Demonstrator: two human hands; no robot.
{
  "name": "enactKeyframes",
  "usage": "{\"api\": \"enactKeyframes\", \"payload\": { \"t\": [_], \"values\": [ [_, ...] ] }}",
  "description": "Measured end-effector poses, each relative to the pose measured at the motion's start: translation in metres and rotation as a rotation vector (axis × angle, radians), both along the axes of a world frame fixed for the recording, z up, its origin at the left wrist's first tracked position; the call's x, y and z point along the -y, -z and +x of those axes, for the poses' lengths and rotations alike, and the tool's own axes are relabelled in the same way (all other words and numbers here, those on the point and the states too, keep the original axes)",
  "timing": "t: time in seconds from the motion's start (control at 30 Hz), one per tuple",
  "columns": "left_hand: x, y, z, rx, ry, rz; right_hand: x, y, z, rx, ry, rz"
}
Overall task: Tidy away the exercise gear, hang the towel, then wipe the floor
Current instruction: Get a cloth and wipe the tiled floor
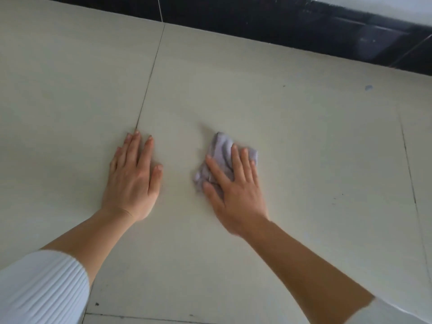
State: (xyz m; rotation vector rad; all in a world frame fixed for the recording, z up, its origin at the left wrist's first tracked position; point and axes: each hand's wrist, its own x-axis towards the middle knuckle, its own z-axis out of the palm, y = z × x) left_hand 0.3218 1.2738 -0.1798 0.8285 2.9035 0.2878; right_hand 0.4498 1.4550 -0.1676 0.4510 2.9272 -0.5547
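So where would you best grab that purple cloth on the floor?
I'd pinch the bunched far end of the cloth, which sticks out past the fingers of the right hand. Come down from above on the far side: the folds there stand up off the floor and give something to grip, while the near part is pinned under the hand.

Left hand [133, 178] flat, palm down, fingers straight and close together, arm stretched forward. Right hand [236, 185] palm down, fingers straight, spread; edge blurred, thumb possibly slightly bent. Both forearms bare.
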Motion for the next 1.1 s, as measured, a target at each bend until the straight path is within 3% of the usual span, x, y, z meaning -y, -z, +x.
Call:
{"api": "enactKeyframes", "payload": {
  "t": [0.17, 0.23, 0.3, 0.47, 0.57, 0.67, 0.77, 0.97, 1.1],
  "values": [
    [0.000, -0.005, 0.001, 0.020, 0.033, -0.023, 0.064, 0.006, 0.110, -0.025, -0.421, 0.037],
    [0.000, -0.005, 0.000, 0.049, 0.036, -0.031, 0.055, 0.005, 0.122, -0.039, -0.588, 0.090],
    [0.002, -0.006, -0.002, 0.080, 0.053, -0.039, 0.029, 0.005, 0.112, -0.001, -0.624, 0.200],
    [0.036, -0.022, -0.013, 0.222, 0.241, -0.166, -0.064, -0.001, 0.053, 0.136, 0.139, 0.324],
    [0.091, -0.031, -0.012, 0.207, 0.147, -0.299, -0.083, -0.004, 0.019, 0.229, 0.378, 0.176],
    [0.121, -0.029, -0.007, 0.196, 0.056, -0.396, -0.048, 0.001, -0.007, 0.120, 0.460, 0.075],
    [0.120, -0.024, -0.009, 0.228, 0.060, -0.396, 0.019, 0.001, -0.015, 0.004, 0.220, 0.079],
    [0.115, -0.031, -0.006, 0.231, 0.061, -0.424, 0.166, 0.002, 0.047, 0.021, -0.401, 0.127],
    [0.110, -0.036, 0.000, 0.209, 0.067, -0.420, 0.175, 0.000, 0.066, 0.050, -0.678, 0.081]
  ]
}}
